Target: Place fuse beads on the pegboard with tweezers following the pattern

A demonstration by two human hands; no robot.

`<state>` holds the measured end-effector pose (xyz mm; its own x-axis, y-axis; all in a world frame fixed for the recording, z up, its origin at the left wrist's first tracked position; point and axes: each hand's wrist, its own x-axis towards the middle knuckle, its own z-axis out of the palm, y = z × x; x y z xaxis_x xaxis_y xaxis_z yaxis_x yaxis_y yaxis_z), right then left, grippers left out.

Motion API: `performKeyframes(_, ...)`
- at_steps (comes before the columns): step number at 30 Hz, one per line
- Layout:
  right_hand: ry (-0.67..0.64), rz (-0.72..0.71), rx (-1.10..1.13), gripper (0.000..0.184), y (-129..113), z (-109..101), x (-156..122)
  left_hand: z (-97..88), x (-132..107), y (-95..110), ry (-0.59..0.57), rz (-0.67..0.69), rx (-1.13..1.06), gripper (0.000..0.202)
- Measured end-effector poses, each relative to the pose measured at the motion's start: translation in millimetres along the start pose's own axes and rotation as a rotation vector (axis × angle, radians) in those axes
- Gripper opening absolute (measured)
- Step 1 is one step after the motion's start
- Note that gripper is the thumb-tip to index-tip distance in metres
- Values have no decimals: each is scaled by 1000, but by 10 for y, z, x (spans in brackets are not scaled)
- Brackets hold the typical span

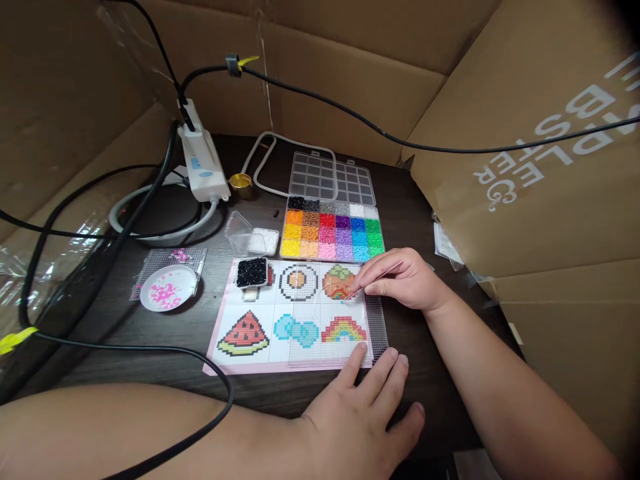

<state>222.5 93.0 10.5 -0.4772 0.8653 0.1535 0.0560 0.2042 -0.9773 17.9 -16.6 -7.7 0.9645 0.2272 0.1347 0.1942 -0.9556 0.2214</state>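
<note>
Hands: right (403,279) pinching tweezers (389,271), left (353,417) splayed palm-down.

One camera, worn on the person's head over there, faces forward and steeply down onto the dark tabletop (410,220). It's close enough that the left forearm (150,427) looms along the bottom edge, with the left hand (357,413) and right hand (400,277) beyond, yet wide enough to take in cardboard walls (350,60).

Bead case (319,230) behind sheet (267,310) (dish (187,283) left)
</note>
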Motion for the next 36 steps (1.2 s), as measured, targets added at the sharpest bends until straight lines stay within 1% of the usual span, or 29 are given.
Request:
performKeyframes(4,10,17,-29,11,-9,5,4,-10,2,0,-6,2,-2,56)
performKeyframes(9,5,27,-24,11,-16,9,6,-11,0,8,15,-2,5,50)
performKeyframes(14,10,22,-31,10,-18,11,4,-14,-1,10,11,-7,3,48)
performKeyframes(20,-9,23,-26,13,-34,14,11,-3,-4,17,-11,-11,-17,50)
performKeyframes(24,-3,16,-31,11,-51,15,15,13,-3,25,6,-15,-30,49)
performKeyframes(31,-6,23,-54,10,-55,26,20,0,-4,14,-8,-10,-20,49)
performKeyframes(36,-7,23,-51,10,-69,36,22,34,-13,32,15,-17,-29,49)
